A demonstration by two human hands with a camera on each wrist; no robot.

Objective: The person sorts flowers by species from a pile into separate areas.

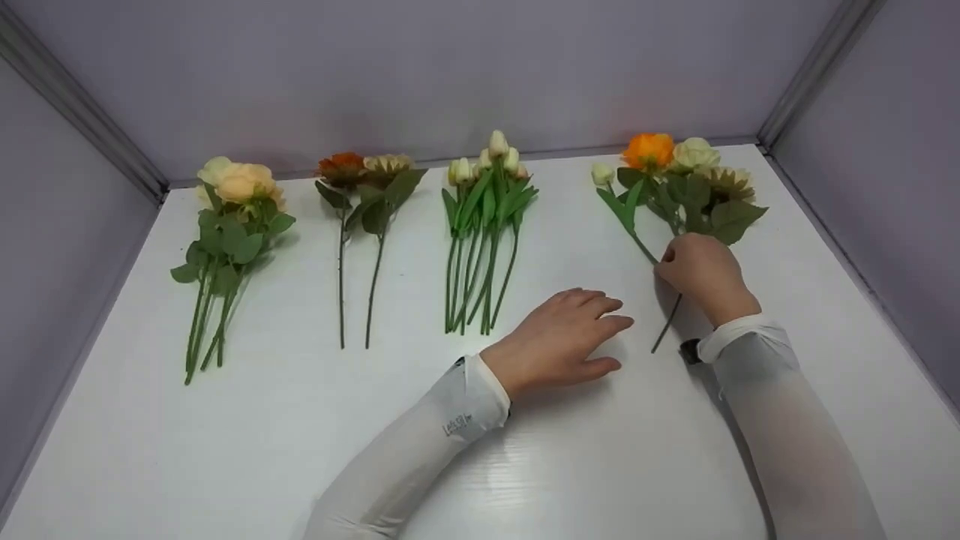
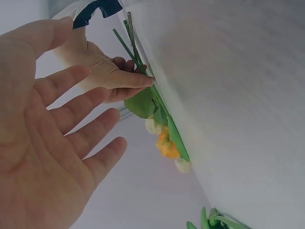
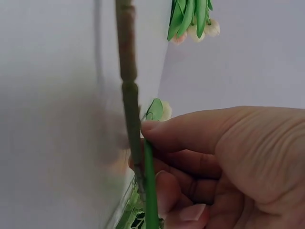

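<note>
My right hand (image 1: 701,274) pinches flower stems at the table's right side; in the right wrist view a green stem (image 3: 150,191) and a brownish stem (image 3: 129,109) run by its thumb and fingers. The group has a white tulip (image 1: 602,174), an orange flower (image 1: 648,151), a pale rose (image 1: 696,154) and a cream flower seen from behind (image 1: 731,184). Part of the stems is hidden behind the hand. My left hand (image 1: 566,337) hovers over the table left of the right hand, fingers spread and holding nothing; its palm (image 2: 43,157) shows in the left wrist view.
Along the back of the white table (image 1: 300,427) lie a bunch of pale tulips (image 1: 487,202), a rust-orange flower (image 1: 342,169) beside a cream flower (image 1: 388,163), and a peach and cream rose bunch (image 1: 244,184) at far left. Grey walls (image 1: 450,67) enclose the back and sides.
</note>
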